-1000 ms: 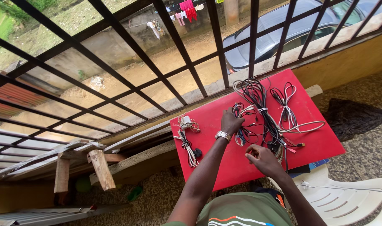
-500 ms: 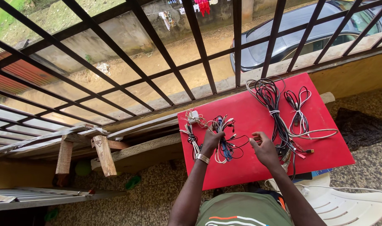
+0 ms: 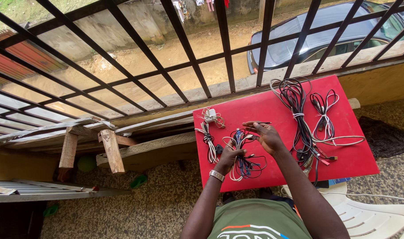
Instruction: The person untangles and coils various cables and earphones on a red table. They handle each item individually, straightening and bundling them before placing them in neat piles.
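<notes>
Head view, looking down over a flat red square board [image 3: 273, 110] serving as a tabletop beside black metal window bars [image 3: 184, 48].

Near the board's near-left part: left hand [image 3: 230, 157], a silver wristwatch [image 3: 216, 175] on its wrist, closed around a tangled bundle of thin black, white and blue cables [image 3: 244, 152]. Bundle partly resting on the board, loops spilling to the right of the fist, upper ends rising toward the other hand.

Just above and right of it: right hand [image 3: 266, 136], fingers narrowed to a pinch on a thin black cable end [image 3: 260, 123] sticking out from the same bundle. Both hands close together, nearly touching.

Further left, at the board's left edge: a small tied white-and-black cable coil [image 3: 208, 144] lying flat, and beyond it a white charger plug with loose thin wire [image 3: 211, 116]. Neither touched.

On the right half: a long bunch of black and grey cords [image 3: 297, 110] stretched from the far edge toward the near edge, and beside it a looped white and black lead [image 3: 328, 121], well apart from the hands.

At the near right corner: a white plastic chair [image 3: 370, 214]. Outside the bars, far right: a grey parked car [image 3: 326, 26].
</notes>
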